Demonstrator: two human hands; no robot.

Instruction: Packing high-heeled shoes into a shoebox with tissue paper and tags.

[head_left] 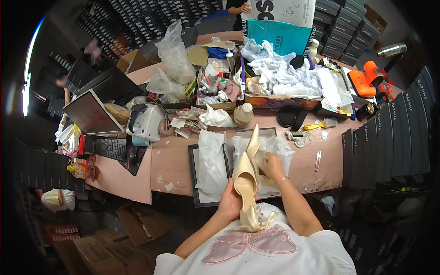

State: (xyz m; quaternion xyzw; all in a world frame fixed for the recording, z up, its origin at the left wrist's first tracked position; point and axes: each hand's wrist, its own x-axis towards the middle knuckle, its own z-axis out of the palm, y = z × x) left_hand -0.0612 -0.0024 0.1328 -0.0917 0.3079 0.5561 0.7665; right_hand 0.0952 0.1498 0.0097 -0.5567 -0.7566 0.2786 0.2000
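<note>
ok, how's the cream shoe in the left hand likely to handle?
The cream shoe looks fairly stiff: it keeps its shape in the left hand. Its smooth, sheeny surface could be slightly slippery. The sparkly trim near its heel end might snag, since it stands out.

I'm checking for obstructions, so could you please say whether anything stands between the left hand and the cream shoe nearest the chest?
Nothing visible does: the left hand holds the cream shoe directly along its side. The white paper lies beyond them.
</note>
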